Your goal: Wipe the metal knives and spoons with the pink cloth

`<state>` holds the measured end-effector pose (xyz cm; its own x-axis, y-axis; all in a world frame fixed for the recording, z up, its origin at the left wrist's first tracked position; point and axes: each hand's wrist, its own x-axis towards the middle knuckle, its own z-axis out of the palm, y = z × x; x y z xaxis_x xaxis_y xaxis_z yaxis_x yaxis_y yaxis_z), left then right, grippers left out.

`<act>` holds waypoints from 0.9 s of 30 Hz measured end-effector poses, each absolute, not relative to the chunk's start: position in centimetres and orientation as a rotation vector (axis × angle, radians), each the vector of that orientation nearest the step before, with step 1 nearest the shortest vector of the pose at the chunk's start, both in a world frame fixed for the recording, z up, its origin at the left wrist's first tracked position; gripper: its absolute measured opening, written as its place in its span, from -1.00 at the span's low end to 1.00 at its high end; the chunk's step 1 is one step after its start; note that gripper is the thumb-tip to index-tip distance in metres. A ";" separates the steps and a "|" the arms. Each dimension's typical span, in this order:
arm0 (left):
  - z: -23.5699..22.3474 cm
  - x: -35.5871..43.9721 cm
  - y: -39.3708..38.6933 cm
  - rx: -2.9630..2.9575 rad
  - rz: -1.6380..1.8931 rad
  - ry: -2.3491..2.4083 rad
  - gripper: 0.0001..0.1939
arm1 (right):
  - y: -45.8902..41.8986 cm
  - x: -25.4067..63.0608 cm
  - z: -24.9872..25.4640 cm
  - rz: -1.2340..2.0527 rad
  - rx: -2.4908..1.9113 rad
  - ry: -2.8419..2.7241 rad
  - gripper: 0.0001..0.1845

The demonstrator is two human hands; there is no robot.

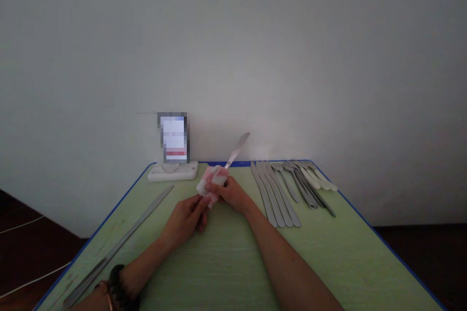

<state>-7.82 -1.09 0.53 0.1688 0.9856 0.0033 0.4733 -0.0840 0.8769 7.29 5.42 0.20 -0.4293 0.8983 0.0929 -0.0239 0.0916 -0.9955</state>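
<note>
A pink and white cloth is wrapped around a metal table knife above the far middle of the table. The knife's blade sticks out of the cloth, tilted up and to the right, while its handle is mostly covered. My right hand is closed on the cloth, thumb on top. Just below and to its left, my left hand pinches the lower end of the wrapped knife. Its fingertips are partly hidden by the cloth.
Several table knives lie side by side on the green table. Right of them are spoons and white-handled cutlery. Knife-like metal cutlery lies along the left. A lit, blurred screen stands on a white base by the wall.
</note>
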 end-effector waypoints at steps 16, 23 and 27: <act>-0.4 -7.7 -0.7 1.586 0.838 1.252 -0.47 | 5.6 7.5 0.2 1.460 -0.920 -1.559 -0.50; 0.2 -7.6 -1.1 1.712 0.813 1.265 -0.51 | 5.4 7.4 0.2 1.504 -0.914 -1.477 -0.55; 0.3 -7.5 -1.2 1.707 0.811 1.255 -0.55 | 5.2 7.2 0.4 1.522 -0.860 -1.403 -0.61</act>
